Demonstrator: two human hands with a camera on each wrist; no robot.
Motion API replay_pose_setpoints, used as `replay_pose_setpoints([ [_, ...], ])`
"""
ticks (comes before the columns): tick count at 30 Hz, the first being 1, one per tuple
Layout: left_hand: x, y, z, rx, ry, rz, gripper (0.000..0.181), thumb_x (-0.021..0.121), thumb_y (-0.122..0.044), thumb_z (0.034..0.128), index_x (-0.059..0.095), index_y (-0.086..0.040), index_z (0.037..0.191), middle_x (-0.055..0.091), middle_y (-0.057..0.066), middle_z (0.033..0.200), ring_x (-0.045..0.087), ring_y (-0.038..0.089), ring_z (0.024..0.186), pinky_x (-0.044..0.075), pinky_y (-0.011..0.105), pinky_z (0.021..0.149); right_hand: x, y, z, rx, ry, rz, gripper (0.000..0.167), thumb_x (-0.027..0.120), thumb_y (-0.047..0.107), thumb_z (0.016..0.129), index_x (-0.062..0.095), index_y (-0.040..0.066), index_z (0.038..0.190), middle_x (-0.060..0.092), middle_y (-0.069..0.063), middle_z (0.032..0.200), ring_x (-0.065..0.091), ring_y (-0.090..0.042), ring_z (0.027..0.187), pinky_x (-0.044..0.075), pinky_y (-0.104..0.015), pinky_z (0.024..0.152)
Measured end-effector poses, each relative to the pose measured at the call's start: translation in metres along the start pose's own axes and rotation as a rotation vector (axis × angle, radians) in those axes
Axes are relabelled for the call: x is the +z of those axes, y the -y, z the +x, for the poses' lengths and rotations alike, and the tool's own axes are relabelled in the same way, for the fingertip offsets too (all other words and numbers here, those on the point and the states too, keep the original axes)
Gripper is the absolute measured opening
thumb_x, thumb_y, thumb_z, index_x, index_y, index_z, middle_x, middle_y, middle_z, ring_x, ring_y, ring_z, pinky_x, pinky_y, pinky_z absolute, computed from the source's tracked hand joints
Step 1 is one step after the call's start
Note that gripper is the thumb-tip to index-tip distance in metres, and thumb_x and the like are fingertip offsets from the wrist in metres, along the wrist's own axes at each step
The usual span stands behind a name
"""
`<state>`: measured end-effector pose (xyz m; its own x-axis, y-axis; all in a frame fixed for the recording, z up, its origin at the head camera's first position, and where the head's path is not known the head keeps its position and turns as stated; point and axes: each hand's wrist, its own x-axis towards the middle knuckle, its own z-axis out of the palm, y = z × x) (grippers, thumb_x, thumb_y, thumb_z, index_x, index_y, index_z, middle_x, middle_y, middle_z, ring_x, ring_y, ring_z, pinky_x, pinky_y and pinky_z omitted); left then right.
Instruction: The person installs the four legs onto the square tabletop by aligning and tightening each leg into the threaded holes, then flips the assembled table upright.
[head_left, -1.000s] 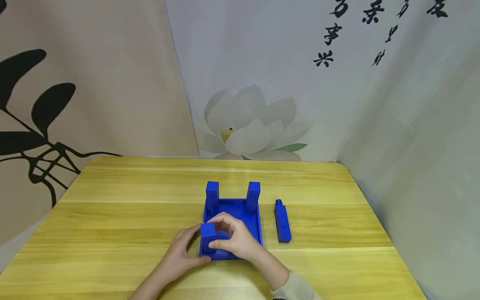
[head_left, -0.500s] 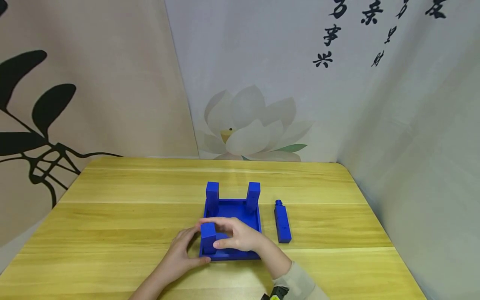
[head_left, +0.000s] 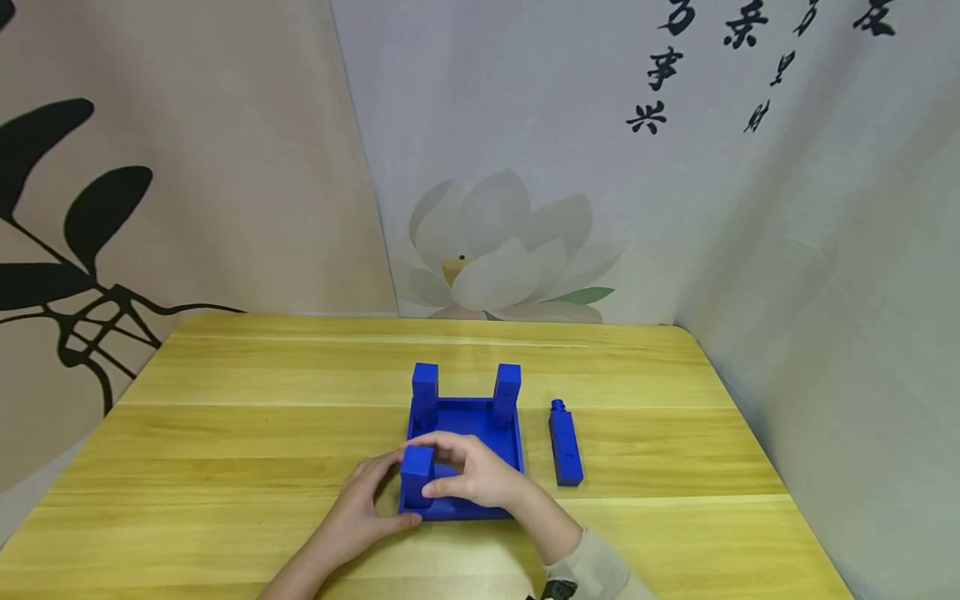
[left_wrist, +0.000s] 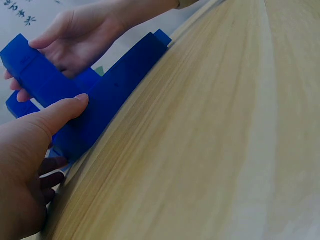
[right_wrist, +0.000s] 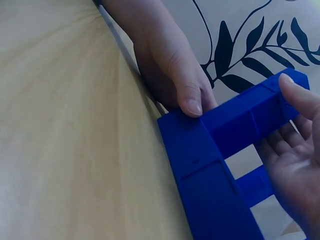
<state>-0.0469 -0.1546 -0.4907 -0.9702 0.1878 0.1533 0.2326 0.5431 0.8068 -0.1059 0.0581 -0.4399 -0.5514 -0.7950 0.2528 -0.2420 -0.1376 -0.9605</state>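
A shallow blue square base (head_left: pixel 480 511), like a small table turned upside down, lies on the wooden table. Upright at its near-left corner stands a square blue leg (head_left: pixel 417 477). My right hand (head_left: pixel 486 477) holds this leg near its upper end, thumb on one side and fingers behind it. Around the same corner, my left hand (head_left: pixel 365 502) grips the base; the left wrist view shows its thumb (left_wrist: pixel 67 111) pressing the base's side. Two more legs, a far-left leg (head_left: pixel 425 393) and a far-right leg (head_left: pixel 507 392), stand at the back corners.
To the right of the base, a loose blue leg (head_left: pixel 566 446) lies on the table, its threaded end pointing away. Behind the wooden table (head_left: pixel 247 400) hangs a printed curtain (head_left: pixel 525 100); another pale curtain borders the right side.
The right hand's fingers straightened about the near-left leg half a second ago, and now bend round it again. The leg's top has turned slightly. My left hand has stayed in place.
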Motion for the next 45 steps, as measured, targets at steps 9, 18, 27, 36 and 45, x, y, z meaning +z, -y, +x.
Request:
replay_pose_setpoints([
  [9,-0.001,0.001,0.001,-0.015,0.011,-0.004,0.09,0.087,-0.044,0.0642,0.049,-0.013,0.14,0.051,0.006,0.135,0.041,0.031,0.125,0.028,0.062,0.099,0.016,-0.004,0.002,0.013,-0.217,0.006,0.047,0.073,-0.008,0.079,0.051,-0.004,0.12,0.059,-0.013,0.116,0.057,-0.017,0.111,0.045,-0.034,0.097],
  [18,-0.002,-0.001,0.0,0.009,0.008,0.01,0.087,0.086,-0.044,0.0655,0.05,-0.011,0.138,0.053,0.007,0.133,0.042,0.032,0.125,0.028,0.063,0.098,0.028,-0.006,0.005,0.008,-0.354,0.016,0.047,0.077,-0.011,0.073,0.05,-0.003,0.111,0.06,-0.007,0.108,0.059,-0.014,0.097,0.05,-0.031,0.086],
  [27,-0.003,-0.001,0.0,-0.021,0.028,-0.005,0.091,0.086,-0.046,0.0652,0.048,-0.01,0.14,0.05,0.008,0.136,0.04,0.033,0.127,0.029,0.064,0.098,0.021,-0.007,0.003,-0.044,-0.222,-0.011,0.054,0.075,0.002,0.081,0.047,-0.002,0.127,0.055,-0.017,0.122,0.054,-0.02,0.115,0.041,-0.035,0.1],
  [36,-0.001,0.001,0.0,0.027,-0.004,-0.003,0.092,0.087,-0.044,0.0641,0.049,-0.009,0.14,0.05,0.011,0.136,0.04,0.033,0.126,0.031,0.063,0.097,0.0,0.004,0.004,-0.156,0.065,-0.003,0.055,0.055,-0.002,0.095,0.03,-0.01,0.143,0.041,-0.031,0.138,0.037,-0.029,0.134,0.027,-0.043,0.11],
  [45,-0.001,0.0,0.0,-0.004,0.012,-0.024,0.092,0.087,-0.042,0.064,0.048,-0.01,0.141,0.05,0.008,0.136,0.04,0.033,0.125,0.03,0.063,0.098,-0.005,0.005,0.002,-0.138,0.1,-0.06,0.051,0.051,-0.01,0.094,0.032,-0.013,0.141,0.043,-0.029,0.139,0.042,-0.024,0.131,0.035,-0.042,0.105],
])
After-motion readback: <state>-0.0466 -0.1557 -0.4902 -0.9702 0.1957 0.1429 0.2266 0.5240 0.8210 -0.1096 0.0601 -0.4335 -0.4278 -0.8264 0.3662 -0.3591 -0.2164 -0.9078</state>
